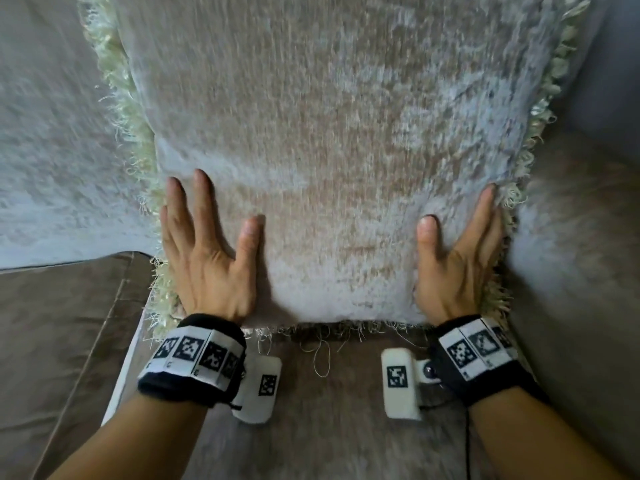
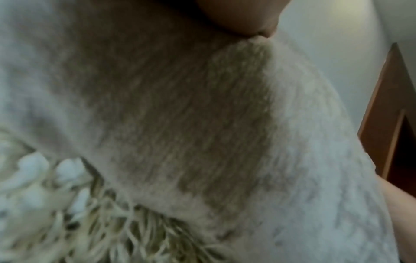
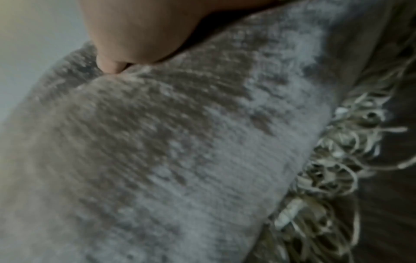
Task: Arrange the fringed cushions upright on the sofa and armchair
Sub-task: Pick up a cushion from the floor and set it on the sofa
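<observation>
A large pale plush cushion point(image 1: 332, 140) with cream fringe point(image 1: 121, 109) along its edges stands upright against the sofa back, filling most of the head view. My left hand point(image 1: 207, 244) lies flat on its lower left face, fingers spread and straight. My right hand point(image 1: 457, 251) presses flat along its lower right edge beside the fringe. In the left wrist view the cushion point(image 2: 180, 124) and its fringe point(image 2: 112, 231) fill the frame under my thumb. The right wrist view shows the cushion point(image 3: 168, 160), its fringe point(image 3: 326, 169) and my thumb tip.
The brown sofa seat point(image 1: 329, 427) lies below the cushion. A second pale plush surface point(image 1: 52, 168) sits at the left against the sofa back. The sofa arm point(image 1: 581, 271) rises at the right. A wooden door frame point(image 2: 387, 115) shows in the left wrist view.
</observation>
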